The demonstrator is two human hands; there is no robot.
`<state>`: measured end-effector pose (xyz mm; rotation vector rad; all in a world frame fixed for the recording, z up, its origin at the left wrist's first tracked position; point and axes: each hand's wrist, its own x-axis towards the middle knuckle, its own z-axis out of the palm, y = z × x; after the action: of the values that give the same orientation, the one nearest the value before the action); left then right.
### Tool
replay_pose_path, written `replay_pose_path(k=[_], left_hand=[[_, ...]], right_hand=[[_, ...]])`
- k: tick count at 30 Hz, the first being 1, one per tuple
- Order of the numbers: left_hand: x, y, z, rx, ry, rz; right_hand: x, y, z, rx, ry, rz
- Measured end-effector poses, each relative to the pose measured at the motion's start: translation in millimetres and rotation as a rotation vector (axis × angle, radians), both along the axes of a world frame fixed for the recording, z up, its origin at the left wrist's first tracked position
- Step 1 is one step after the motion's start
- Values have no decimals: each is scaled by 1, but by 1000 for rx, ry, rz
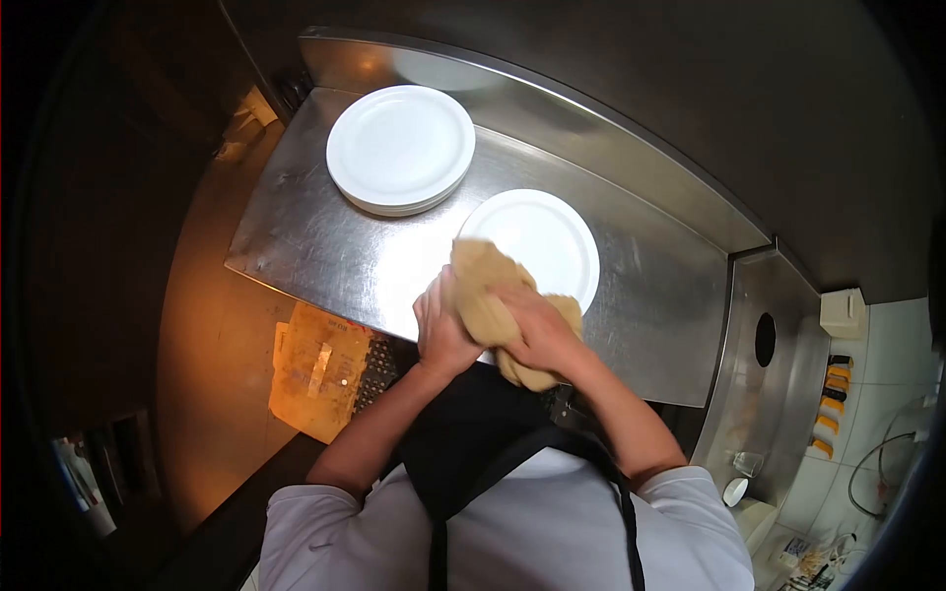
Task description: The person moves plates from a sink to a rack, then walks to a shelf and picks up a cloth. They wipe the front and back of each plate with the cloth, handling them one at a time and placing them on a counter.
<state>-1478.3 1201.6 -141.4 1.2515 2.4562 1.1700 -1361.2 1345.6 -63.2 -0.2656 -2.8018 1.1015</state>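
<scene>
A tan cloth (483, 291) is bunched between my two hands, above the near edge of a white round plate (547, 241) on the steel counter. My left hand (445, 330) is closed at the left side of the cloth, its fingertips partly hidden behind it. My right hand (537, 330) grips the cloth from the right, with folds hanging below it. A small white patch shows beneath the cloth between my wrists; I cannot make out what it is. A stack of white plates (401, 148) stands farther back on the left.
The steel counter (641, 286) has a raised back ledge (591, 108). On the right, a steel surface with a round dark hole (766, 340) adjoins it. An orange-lit worn panel (317, 369) lies below the counter's left front edge. Several yellow-and-black handles (834, 399) line the right wall.
</scene>
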Motion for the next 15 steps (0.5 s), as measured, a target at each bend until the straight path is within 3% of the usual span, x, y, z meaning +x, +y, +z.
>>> replay_pose_path(k=[4,7,10,12,15], left_hand=[[-1,-4,7,-6,40,-17],[1,-5,11,-23,44,-44],[1,-3,11,5,69,-41],[3,-4,4,51,113,-42],[-2,-1,-11,-78,18,-52]], right_hand=[[57,49,16,103,-187,-55],[28,90,41,212,-392,-127],[-3,74,34,238,-505,14],[-24,33,30,59,-398,116],[-45,15,16,-7,-162,-42]])
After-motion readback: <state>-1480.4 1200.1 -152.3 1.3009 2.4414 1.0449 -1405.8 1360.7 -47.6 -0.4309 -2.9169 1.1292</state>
